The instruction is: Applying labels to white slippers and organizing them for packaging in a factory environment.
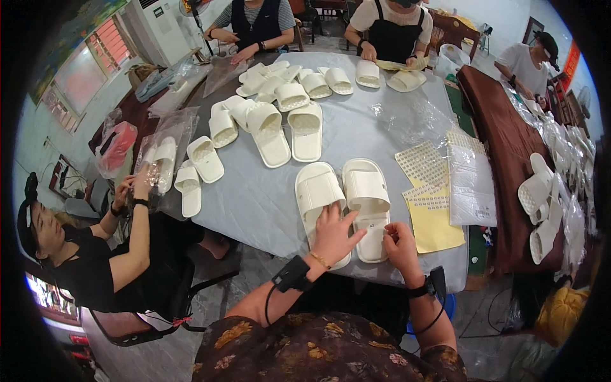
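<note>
Two white slide slippers lie side by side in front of me, toes pointing away. On the left slipper (317, 188) rests my left hand (335, 234), its fingers spread over the insole and the strap opening. My right hand (402, 247) is beside the outer edge of the right slipper (366, 181), thumb and fingers curled together; whether anything small is pinched between them is hidden. A small label (372, 225) with dark print sits on the right slipper's insole. To the right lie sticker sheets (423, 167) with rows of small labels and yellow backing paper (436, 230).
A pile of white slippers (270, 134) covers the table's far left. Clear plastic packaging (472, 184) lies at right. A co-worker at left bags slippers (165, 164); two more people work across the table. Further slippers (536, 191) lie on a brown bench.
</note>
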Demonstrator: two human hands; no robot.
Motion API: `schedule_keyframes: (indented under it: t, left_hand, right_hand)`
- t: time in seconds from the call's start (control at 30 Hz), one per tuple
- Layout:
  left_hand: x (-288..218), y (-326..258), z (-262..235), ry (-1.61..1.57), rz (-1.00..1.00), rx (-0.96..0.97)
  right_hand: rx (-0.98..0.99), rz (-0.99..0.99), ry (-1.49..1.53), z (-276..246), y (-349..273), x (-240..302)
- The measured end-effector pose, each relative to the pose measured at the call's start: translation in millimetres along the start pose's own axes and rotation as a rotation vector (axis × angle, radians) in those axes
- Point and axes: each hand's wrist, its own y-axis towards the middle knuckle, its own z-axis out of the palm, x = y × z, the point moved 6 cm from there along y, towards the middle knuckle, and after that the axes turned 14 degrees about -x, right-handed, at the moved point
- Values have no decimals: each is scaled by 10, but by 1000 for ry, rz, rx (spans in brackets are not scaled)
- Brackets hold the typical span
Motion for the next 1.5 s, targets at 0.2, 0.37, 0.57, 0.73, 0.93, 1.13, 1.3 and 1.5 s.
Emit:
schedule_keyframes:
  t: [0.2, 0.37, 0.57, 0.73, 0.93, 1.13, 1.3, 1.5]
  left_hand:
    - [46, 73, 223, 181, -106, 81]
    - [80, 45, -80, 136, -117, 50]
    - [175, 223, -616, 43, -5, -50]
    - [692, 826, -998, -19, 48, -204]
    - [1654, 1807, -1519, 338, -26, -144]
    - [1782, 1242, -1141, 397, -106, 28]
    - [1388, 331, -759, 248, -93, 71]
    - [915, -427, -455, 37, -127, 91]
  right_hand:
    - [10, -9, 23, 29, -28, -15]
    - [10, 14, 86, 36, -58, -52]
    - [-4, 73, 90, -66, -87, -125]
    - [5, -26, 13, 20, -32, -113]
    - [35, 84, 157, -138, 46, -12]
    - [-440, -20, -90, -1858, 536, -176]
    - [-926, -193, -785, -3761, 668, -313]
    - [-1056, 374, -1074, -4927, 628, -998]
